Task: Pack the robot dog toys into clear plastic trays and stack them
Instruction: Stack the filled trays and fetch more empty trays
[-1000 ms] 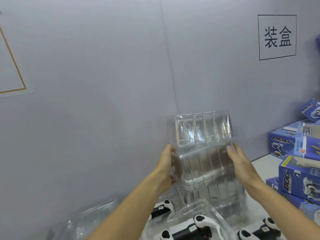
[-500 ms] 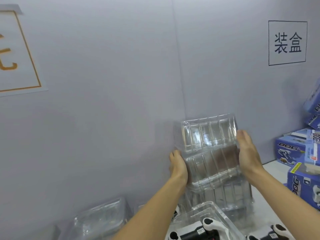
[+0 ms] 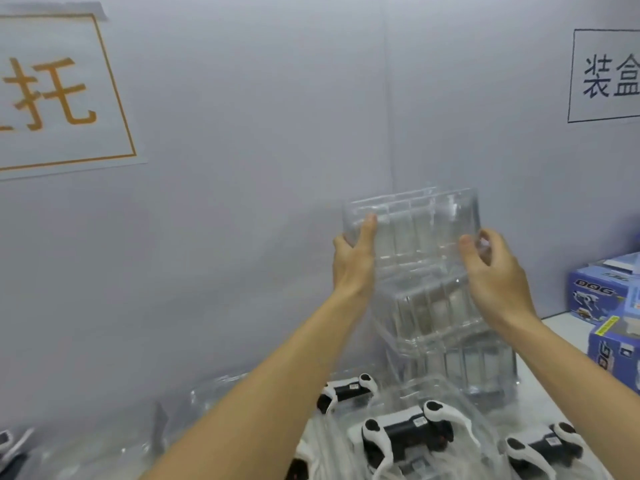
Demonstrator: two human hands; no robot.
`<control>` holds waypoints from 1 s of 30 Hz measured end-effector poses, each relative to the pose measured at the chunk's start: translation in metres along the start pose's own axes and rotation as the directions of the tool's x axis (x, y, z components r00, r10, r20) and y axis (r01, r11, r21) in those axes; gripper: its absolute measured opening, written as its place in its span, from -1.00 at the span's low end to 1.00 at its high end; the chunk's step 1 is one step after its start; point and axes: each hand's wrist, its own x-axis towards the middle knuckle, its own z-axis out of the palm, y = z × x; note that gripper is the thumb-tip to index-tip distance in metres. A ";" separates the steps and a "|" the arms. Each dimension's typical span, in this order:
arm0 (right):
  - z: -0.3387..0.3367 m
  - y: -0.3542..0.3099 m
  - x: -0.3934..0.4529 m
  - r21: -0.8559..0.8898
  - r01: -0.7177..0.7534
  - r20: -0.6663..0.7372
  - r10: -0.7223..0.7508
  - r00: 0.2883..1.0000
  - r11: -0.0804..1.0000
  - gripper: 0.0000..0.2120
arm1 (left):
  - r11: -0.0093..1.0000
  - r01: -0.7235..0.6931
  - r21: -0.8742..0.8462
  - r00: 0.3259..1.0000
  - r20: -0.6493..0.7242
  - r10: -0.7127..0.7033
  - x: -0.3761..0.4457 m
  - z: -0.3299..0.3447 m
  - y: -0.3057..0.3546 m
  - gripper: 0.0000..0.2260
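Right now both hands, left hand point(image 3: 353, 258) and right hand point(image 3: 491, 271), grip the top clear tray point(image 3: 415, 230), fingers curled on its side edges; the tray stack point(image 3: 450, 323) sits directly below the fingers.

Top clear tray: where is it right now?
Head view, right of centre: the top tray is gripped between the left hand and right hand, atop the tray stack.

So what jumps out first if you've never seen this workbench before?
Two bare hands, left hand and right hand, grip a clear plastic tray raised in front of the grey wall. Below, black-and-white robot dog toys lie in trays; blue boxes stand at right.
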 end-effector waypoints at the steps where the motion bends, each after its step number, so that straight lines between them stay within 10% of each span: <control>1: 0.004 -0.012 -0.008 0.006 0.025 0.020 -0.025 0.999 1.000 -0.54 | 1.000 0.016 -0.025 0.999 -0.030 -0.017 -0.005 -0.015 0.009 -0.46; 7: 0.052 -0.070 -0.073 0.082 0.103 0.249 -0.121 0.961 0.991 -0.64 | 0.924 0.238 -0.301 0.939 -0.171 -0.298 -0.042 -0.143 0.027 -0.75; 13: 0.122 -0.074 -0.111 -0.131 0.122 0.635 -0.011 0.772 0.984 -0.69 | 0.870 0.226 -0.438 0.809 -0.413 -0.418 -0.088 -0.286 -0.003 -0.87; 20: 0.158 -0.011 -0.100 -0.603 0.359 0.756 0.366 0.542 0.713 -0.53 | 0.938 0.309 -0.155 0.685 -0.648 -0.333 -0.110 -0.413 -0.051 -0.76; 27: 0.184 0.001 -0.080 -0.635 0.590 0.757 0.553 0.348 0.499 -0.10 | 0.847 0.467 0.255 0.679 -0.716 -0.159 -0.105 -0.453 -0.103 -0.58; 30: 0.196 -0.001 -0.075 -0.604 0.703 0.731 0.612 0.300 0.377 -0.05 | 0.705 0.477 0.525 0.639 -0.758 0.132 -0.104 -0.441 -0.092 -0.46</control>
